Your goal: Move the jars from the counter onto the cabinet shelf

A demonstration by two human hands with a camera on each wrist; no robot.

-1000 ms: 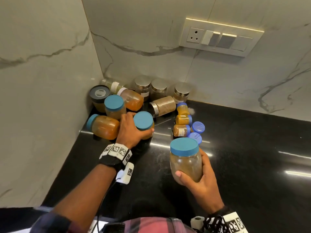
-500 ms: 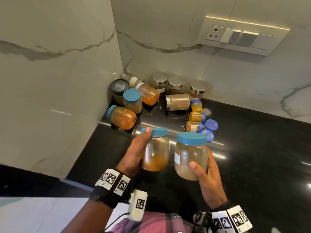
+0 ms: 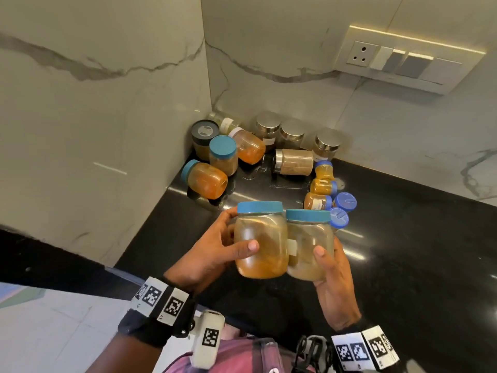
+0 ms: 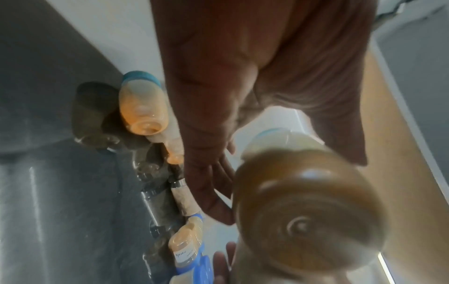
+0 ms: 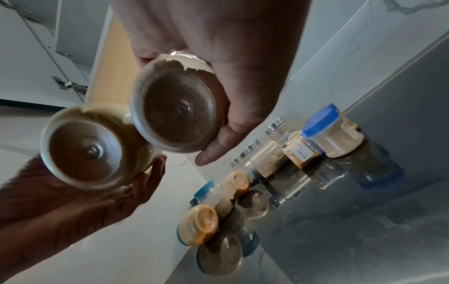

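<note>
My left hand [image 3: 236, 232] grips a teal-lidded jar of orange powder [image 3: 259, 243] round its body, thumb in front. Beside it, touching, my right hand [image 3: 329, 254] grips a teal-lidded jar of brown powder [image 3: 306, 246]. Both jars are upright in the air above the black counter [image 3: 403, 251]. The left wrist view shows the orange jar's base [image 4: 306, 217] close up, and the right wrist view the brown jar's base [image 5: 177, 113]. Several more jars [image 3: 223, 154] stand or lie in the counter's far corner. No cabinet shelf shows in the head view.
Three steel-lidded jars [image 3: 291, 133] line the back wall, and one lies on its side [image 3: 294, 162]. Small blue-lidded jars [image 3: 322, 184] cluster just beyond my hands. A switch plate [image 3: 403, 60] sits on the marble wall. A white cabinet hinge [image 5: 70, 84] shows overhead.
My left hand has lifted a teal-lidded jar off the counter and brought it back beside the jar in my right hand. Both jars now touch.
</note>
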